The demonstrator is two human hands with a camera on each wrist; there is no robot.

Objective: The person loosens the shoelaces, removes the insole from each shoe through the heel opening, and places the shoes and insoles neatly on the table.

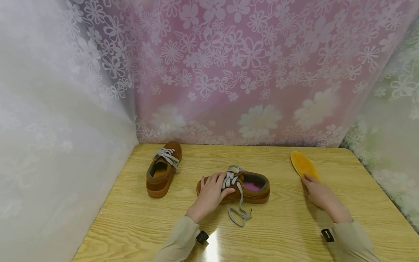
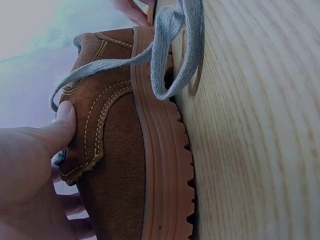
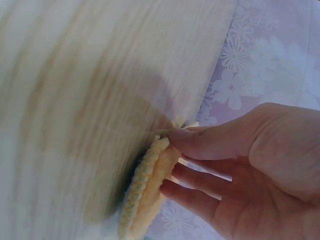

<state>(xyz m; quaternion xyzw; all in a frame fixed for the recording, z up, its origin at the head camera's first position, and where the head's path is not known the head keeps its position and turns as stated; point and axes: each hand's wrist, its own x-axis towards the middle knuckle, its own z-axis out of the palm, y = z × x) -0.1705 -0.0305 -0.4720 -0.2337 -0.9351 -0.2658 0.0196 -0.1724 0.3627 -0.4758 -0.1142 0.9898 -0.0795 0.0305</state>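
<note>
A brown suede shoe (image 1: 258, 197) lies sideways at the middle of the table, its toe to the left. My left hand (image 1: 209, 193) grips its front part from above, the thumb on the near side by the laces and the fingers over the far side. Inside the shoe's opening shows a purple insole (image 1: 252, 186). One loose grey lace (image 1: 241, 216) trails onto the wood in front. To the right, my right hand (image 1: 322, 196) pinches the near end of a fuzzy yellow insole (image 1: 302, 164) between thumb and fingers. The right wrist view shows its thick stitched edge (image 3: 136, 192) close over the table.
A matching brown shoe (image 1: 170, 171) with grey laces stands at the back left, something yellow inside it. The wooden table (image 1: 131, 229) ends at a pink flowered curtain (image 1: 209, 72) behind, with pale curtains (image 1: 49, 127) along both sides.
</note>
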